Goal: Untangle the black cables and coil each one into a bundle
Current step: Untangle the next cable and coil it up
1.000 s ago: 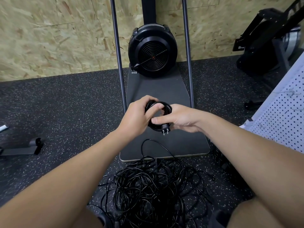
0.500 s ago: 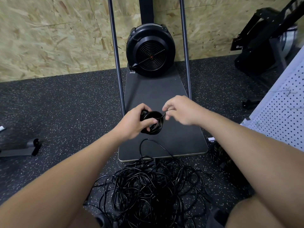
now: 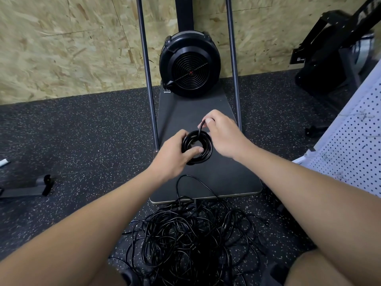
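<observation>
cables are only partly sorted: i'm gripping one nearly finished coil [image 3: 196,147] in my left hand [image 3: 175,153] while my right hand [image 3: 221,132] fingers are pinching its loose end [image 3: 201,125], and the tangled pile [image 3: 191,238] is lying on the floor.

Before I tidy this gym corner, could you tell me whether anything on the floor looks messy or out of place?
Yes: a tangled heap of black cables sprawls loose on the floor, one loop arching onto the dark board. Only the small coil in the hands is neat.
</observation>
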A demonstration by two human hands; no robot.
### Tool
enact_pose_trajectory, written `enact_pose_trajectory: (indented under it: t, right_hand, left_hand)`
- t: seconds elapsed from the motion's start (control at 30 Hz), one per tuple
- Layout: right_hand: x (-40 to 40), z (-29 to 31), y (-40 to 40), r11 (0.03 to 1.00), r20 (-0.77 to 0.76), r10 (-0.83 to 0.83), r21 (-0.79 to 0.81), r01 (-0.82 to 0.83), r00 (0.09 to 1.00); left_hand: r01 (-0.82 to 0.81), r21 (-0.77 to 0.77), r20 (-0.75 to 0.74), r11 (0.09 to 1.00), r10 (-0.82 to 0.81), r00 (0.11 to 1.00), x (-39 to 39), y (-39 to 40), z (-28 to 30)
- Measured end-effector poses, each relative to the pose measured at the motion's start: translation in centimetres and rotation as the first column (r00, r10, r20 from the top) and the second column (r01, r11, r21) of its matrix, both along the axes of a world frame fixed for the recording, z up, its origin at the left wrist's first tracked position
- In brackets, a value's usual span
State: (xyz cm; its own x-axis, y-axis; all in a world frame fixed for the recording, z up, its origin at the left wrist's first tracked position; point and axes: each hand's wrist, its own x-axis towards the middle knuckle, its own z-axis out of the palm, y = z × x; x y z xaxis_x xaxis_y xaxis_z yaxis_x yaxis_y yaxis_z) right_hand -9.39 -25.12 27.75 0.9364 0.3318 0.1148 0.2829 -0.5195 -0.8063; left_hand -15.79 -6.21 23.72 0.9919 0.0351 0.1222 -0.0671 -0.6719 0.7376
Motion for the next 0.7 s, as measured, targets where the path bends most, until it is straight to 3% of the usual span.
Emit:
enact_pose_trajectory:
  t: [0.2,0.33,0.53,0.7]
  right_hand:
    - [-0.5,0.3,0.0,0.996,-0.101,-0.023,0.082,0.031,0.995]
    - [-0.4,0.0,0.2,0.998,-0.032,-0.021,0.06,0.023,0.999]
    - [-0.8,0.5,-0.1,0.993,-0.061,0.041,0.111,-0.034,0.997]
    - [-0.1,0.5,-1.8,0.993,0.04,0.103,0.049,-0.105,0.994]
  left_hand:
    - [-0.026,0.215,0.066,0.976,0.012,0.998,-0.7,-0.8,0.9]
    - [-0.009,0.437,0.081,0.9,-0.03,0.996,-0.8,-1.1,1.3]
    - [0.093,0.434,0.0,0.896,-0.103,0.995,0.0,0.2,1.9]
    - [0.09,0.485,-0.004,0.87,-0.101,0.995,-0.3,0.2,2.1]
